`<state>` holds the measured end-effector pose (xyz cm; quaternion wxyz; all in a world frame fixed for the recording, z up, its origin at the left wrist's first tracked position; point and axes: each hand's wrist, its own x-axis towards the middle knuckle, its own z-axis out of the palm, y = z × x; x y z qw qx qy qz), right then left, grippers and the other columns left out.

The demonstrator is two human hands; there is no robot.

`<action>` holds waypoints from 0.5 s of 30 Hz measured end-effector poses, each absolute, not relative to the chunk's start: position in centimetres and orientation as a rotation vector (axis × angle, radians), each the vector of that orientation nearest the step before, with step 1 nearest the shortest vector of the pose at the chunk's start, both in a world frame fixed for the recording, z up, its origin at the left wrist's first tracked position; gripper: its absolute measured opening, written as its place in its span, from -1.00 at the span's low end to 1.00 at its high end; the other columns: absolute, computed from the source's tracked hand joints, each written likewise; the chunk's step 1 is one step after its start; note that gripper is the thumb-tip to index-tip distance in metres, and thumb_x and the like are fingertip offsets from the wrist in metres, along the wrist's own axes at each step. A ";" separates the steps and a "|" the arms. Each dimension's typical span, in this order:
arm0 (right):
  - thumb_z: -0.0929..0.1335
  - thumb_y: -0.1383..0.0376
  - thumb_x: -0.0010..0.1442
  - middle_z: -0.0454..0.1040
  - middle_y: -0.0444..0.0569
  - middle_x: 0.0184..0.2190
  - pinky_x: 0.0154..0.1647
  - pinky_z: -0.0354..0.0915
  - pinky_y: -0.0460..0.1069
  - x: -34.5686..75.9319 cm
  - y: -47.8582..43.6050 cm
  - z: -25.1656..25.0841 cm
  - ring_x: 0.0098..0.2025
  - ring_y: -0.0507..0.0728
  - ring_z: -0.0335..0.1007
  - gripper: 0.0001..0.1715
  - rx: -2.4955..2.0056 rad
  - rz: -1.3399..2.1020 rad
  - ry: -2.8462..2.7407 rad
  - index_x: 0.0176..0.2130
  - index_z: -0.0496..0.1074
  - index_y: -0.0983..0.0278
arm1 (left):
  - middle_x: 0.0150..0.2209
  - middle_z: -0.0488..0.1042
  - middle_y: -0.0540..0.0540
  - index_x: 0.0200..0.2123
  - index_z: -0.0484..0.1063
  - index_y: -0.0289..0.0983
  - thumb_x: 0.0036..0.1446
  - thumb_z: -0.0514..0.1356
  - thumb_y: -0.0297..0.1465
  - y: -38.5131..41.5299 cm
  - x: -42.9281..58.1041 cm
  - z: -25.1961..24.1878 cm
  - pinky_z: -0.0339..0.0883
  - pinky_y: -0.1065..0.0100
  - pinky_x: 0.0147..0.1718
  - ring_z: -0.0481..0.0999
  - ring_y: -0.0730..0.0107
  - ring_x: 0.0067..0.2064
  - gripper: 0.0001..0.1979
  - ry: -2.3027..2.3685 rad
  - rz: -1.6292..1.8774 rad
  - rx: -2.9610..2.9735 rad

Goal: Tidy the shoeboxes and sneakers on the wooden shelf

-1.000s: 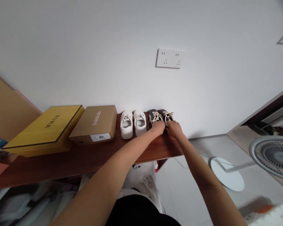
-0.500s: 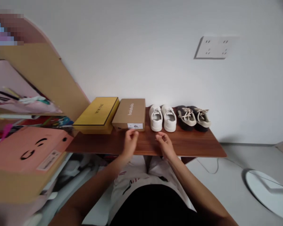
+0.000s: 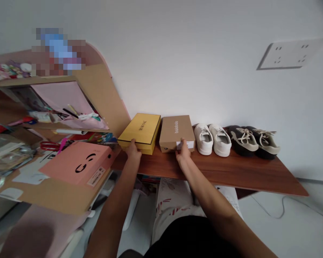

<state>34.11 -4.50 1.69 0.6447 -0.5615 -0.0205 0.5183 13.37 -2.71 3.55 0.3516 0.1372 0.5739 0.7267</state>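
A yellow shoebox [image 3: 142, 129] and a brown shoebox [image 3: 174, 130] lie side by side on the dark red wooden board [image 3: 218, 172]. My left hand [image 3: 134, 149] is at the front edge of the yellow box, its thumb on the lid edge and its fingers low against the front. At the front of the brown box, my right hand [image 3: 184, 152] has a finger over the white label and the others below it. To the right stand a pair of white shoes [image 3: 213, 139] and a pair of black and beige shoes [image 3: 254, 141].
On the left, a pink shoebox [image 3: 79, 161] sits on a cluttered desk [image 3: 61, 195] with shelves behind it. A wall socket panel [image 3: 286, 55] is at the upper right. A cable [image 3: 280, 215] runs along the floor at the lower right.
The view has turned left, so the board and its things appear further right. Both hands have moved left and forward onto the boxes; before, they were above the board's front part, touching nothing.
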 end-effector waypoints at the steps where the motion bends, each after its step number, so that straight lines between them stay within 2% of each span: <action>1: 0.45 0.06 0.05 0.47 -0.06 -0.25 -0.31 0.43 -0.02 34.3 -4.8 1.8 -0.24 0.12 0.43 -0.43 -1.266 1.048 -0.086 -0.03 0.27 0.24 | -0.11 0.47 -0.15 -0.12 0.32 -0.23 0.03 0.30 -0.37 -3.2 13.6 3.3 0.47 0.15 -0.12 0.52 0.24 -0.09 -0.66 1.511 1.944 0.440; 4: 0.49 0.08 -0.02 0.42 0.07 -0.07 -0.15 0.43 0.04 35.4 -6.3 2.6 -0.12 0.15 0.41 -0.14 -1.261 0.575 -0.408 0.13 0.15 0.30 | -0.08 0.45 -0.24 -0.18 0.32 -0.27 -0.03 0.35 -0.33 -5.1 13.1 2.6 0.40 0.08 0.02 0.47 0.13 -0.01 -0.64 1.812 2.009 0.975; 6: 0.48 0.10 -0.01 0.34 0.18 0.04 0.01 0.37 0.15 36.0 -7.3 3.4 0.03 0.24 0.33 -0.06 -1.318 0.267 -0.809 0.22 0.09 0.34 | -0.06 0.41 -0.31 -0.21 0.34 -0.29 -0.04 0.36 -0.32 -6.3 11.9 2.1 0.30 0.00 0.10 0.41 -0.02 0.06 -0.65 2.065 1.809 1.496; 8: 0.45 0.15 0.06 0.30 0.23 0.07 0.07 0.29 0.23 36.2 -7.7 3.9 0.10 0.33 0.23 -0.13 -1.388 0.022 -1.251 0.24 0.13 0.36 | -0.05 0.39 -0.35 -0.22 0.38 -0.30 0.06 0.28 -0.34 -7.0 10.8 1.8 0.22 -0.05 0.13 0.35 -0.09 0.10 -0.77 2.190 1.439 1.993; 10: 0.37 0.24 0.18 0.32 0.24 0.03 0.03 0.25 0.22 36.1 -7.6 3.8 0.05 0.34 0.22 -0.32 -1.448 -0.144 -1.603 0.23 0.20 0.34 | -0.09 0.40 -0.33 -0.22 0.41 -0.29 0.15 0.16 -0.40 -7.2 10.2 1.4 0.20 -0.05 0.10 0.35 -0.09 0.06 -0.87 2.197 1.027 2.347; 12: 0.28 0.32 0.28 0.35 0.21 -0.02 -0.03 0.22 0.16 35.8 -6.9 3.1 -0.04 0.29 0.22 -0.47 -1.503 -0.248 -1.827 0.22 0.26 0.31 | -0.15 0.40 -0.30 -0.22 0.43 -0.27 0.19 0.09 -0.44 -6.9 9.9 0.9 0.22 0.00 0.05 0.36 -0.05 0.00 -0.85 2.181 0.711 2.529; 15: 0.19 0.37 0.35 0.38 0.18 -0.08 -0.08 0.17 0.13 35.9 -5.8 0.9 -0.11 0.26 0.19 -0.52 -1.543 -0.278 -2.015 0.22 0.31 0.27 | -0.20 0.39 -0.26 -0.25 0.44 -0.25 0.18 0.06 -0.48 -6.3 9.8 -0.3 0.23 0.07 0.00 0.36 0.02 -0.07 -0.83 2.140 0.573 2.586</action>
